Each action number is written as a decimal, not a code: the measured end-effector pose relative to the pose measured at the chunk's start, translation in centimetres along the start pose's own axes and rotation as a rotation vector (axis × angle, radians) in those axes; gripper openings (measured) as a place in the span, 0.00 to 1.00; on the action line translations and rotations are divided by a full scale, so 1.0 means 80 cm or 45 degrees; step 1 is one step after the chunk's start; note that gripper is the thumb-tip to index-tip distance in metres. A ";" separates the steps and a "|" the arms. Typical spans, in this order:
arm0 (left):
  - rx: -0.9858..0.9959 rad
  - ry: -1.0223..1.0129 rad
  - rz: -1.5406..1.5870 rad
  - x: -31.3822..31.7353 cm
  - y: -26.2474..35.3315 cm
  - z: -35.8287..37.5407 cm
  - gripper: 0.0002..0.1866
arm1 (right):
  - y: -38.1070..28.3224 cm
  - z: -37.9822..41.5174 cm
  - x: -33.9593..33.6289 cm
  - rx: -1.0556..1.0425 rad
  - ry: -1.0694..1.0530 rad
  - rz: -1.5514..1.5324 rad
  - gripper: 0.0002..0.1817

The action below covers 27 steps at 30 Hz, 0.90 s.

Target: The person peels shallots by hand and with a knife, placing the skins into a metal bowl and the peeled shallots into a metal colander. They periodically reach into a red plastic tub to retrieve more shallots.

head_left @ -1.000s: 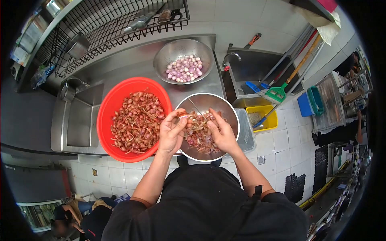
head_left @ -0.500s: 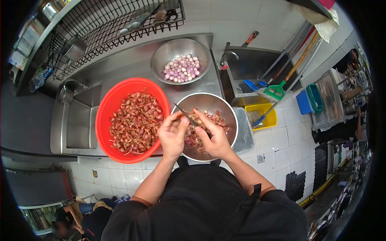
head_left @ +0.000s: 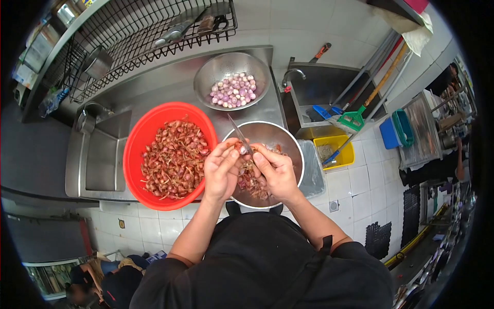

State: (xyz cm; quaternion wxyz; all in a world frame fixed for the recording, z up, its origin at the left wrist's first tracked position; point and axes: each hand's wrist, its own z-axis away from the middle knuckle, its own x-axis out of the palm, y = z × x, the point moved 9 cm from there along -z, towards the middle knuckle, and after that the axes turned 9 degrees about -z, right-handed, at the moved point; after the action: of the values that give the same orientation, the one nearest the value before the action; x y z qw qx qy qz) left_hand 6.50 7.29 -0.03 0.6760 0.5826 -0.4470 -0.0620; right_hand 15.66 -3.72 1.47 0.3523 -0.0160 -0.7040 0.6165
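My left hand (head_left: 221, 171) pinches a small shallot (head_left: 242, 149) above the left side of a steel bowl (head_left: 298, 170). In my right hand (head_left: 278, 172) is a knife (head_left: 239, 131), its blade pointing up and left beside the shallot. Peelings (head_left: 253, 186) lie in the bowl under my hands. A red basin (head_left: 135, 177) to the left holds many unpeeled shallots (head_left: 174, 159). Behind the bowl, a steel colander (head_left: 206, 69) holds peeled, pale purple shallots (head_left: 233, 90).
A sink (head_left: 105, 162) is at the left, with a wire rack (head_left: 149, 38) above. To the right are a deep basin (head_left: 319, 82), brooms, a yellow bin (head_left: 347, 152) and a blue bin (head_left: 388, 133). Another person (head_left: 121, 283) is at the lower left.
My fingers have drawn closer together, and the shallot between them now shows a pale surface. The knife blade has tilted more upright, its tip higher.
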 end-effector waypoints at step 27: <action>-0.121 -0.131 -0.063 -0.007 -0.008 -0.001 0.17 | -0.006 0.017 -0.008 -0.069 -0.039 0.441 0.23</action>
State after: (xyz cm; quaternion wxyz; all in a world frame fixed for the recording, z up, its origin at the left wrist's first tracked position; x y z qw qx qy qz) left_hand 6.49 7.48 -0.91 0.6773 0.5567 -0.4632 -0.1296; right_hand 15.61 -5.32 1.63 0.2294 -0.1372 -0.7124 0.6489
